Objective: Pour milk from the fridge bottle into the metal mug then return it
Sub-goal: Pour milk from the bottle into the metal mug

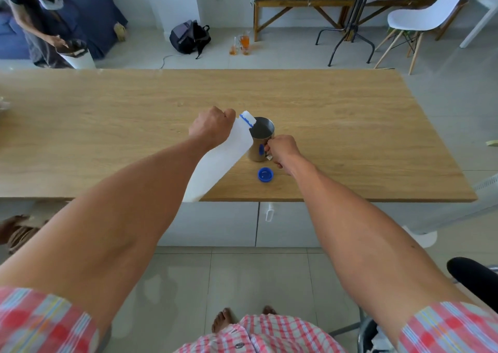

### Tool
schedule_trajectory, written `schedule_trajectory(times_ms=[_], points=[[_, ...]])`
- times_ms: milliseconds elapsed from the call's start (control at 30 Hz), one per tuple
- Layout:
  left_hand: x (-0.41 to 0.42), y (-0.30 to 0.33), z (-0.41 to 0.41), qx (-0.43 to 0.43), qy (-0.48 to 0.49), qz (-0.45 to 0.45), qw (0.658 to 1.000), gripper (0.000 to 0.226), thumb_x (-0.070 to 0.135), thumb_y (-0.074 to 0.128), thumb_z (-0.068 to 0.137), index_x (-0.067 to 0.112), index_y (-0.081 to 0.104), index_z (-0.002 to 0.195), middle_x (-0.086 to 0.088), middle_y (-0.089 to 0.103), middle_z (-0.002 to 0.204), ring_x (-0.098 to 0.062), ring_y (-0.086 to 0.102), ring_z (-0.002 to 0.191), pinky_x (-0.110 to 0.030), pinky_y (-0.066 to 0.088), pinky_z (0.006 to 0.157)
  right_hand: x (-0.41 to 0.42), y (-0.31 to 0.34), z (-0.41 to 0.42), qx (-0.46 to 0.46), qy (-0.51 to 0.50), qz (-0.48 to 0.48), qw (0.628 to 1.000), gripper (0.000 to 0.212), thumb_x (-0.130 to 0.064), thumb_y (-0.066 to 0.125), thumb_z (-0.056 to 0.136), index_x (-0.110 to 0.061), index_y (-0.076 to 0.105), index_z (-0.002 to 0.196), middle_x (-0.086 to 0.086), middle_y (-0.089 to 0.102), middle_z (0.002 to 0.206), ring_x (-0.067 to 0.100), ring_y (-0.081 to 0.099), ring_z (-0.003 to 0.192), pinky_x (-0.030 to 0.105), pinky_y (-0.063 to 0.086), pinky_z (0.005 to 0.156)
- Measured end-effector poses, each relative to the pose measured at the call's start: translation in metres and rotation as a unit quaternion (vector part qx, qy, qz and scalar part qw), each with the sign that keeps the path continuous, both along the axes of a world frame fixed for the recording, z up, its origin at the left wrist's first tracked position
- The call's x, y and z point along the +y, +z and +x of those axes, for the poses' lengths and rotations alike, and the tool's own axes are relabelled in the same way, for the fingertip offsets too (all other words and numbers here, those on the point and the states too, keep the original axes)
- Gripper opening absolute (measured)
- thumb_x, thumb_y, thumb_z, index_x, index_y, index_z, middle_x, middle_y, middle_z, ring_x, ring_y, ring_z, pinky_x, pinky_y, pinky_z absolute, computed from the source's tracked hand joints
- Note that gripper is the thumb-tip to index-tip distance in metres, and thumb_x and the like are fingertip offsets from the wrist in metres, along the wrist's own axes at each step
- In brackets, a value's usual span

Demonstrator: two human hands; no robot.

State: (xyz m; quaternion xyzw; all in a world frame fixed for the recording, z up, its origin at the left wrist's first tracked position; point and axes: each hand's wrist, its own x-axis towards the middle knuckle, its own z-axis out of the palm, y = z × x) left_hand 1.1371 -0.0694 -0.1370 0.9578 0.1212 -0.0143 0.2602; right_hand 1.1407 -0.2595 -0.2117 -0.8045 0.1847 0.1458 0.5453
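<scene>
Your left hand point(211, 129): fingers curled round the upper part of the milk bottle point(219, 161), near its neck; knuckles up.

Milk bottle: white plastic, uncapped, blue ring at the neck. Tilted, mouth leaning away from you and to the right of your left fingers, resting over the near-left rim of the metal mug point(260, 140). Its base hangs back toward you, past the table's near edge. Whether milk is flowing cannot be told.

Your right hand point(281, 150): fingers closed round the mug's handle, on the mug's right side, knuckles facing you.

Metal mug: upright on the wooden table point(350, 126), between your two hands, touching the bottle's mouth. Contents not readable.

Blue cap point(265, 175): lying open side up on the table, just below your right fingers, nearer to you than the mug, apart from it.

Beyond the far table edge: a backpack point(190, 38) on the floor, a white chair point(428, 16) to the right, another person point(40, 18) far left.
</scene>
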Motion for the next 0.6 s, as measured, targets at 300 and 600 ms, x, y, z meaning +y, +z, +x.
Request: schedule_trajectory(times_ms=[300, 600], points=[[-0.017, -0.014, 0.014, 0.016, -0.004, 0.058, 0.998, 0.041, 0.038, 0.033, 0.091, 0.011, 0.052, 0.065, -0.006, 0.052, 0.065, -0.023, 0.048, 0.055, -0.03, 0.032, 0.05, -0.004, 0.002, -0.003, -0.021, 0.007, 0.01, 1.0, 0.023, -0.006, 0.047, 0.091, -0.009, 0.07, 0.089, 0.011, 0.061, 0.08, 0.016, 0.041, 0.052, 0.026, 0.031, 0.044], [-0.021, -0.014, 0.021, 0.033, -0.002, 0.086, 0.996, 0.038, 0.036, 0.035, 0.094, 0.012, 0.056, 0.072, -0.006, 0.056, 0.069, -0.022, 0.051, 0.057, -0.03, 0.03, 0.05, -0.007, 0.002, 0.001, -0.023, 0.013, 0.008, 1.0, 0.024, -0.004, 0.045, 0.09, -0.009, 0.068, 0.087, 0.011, 0.059, 0.08, 0.017, 0.043, 0.055, 0.024, 0.031, 0.042]])
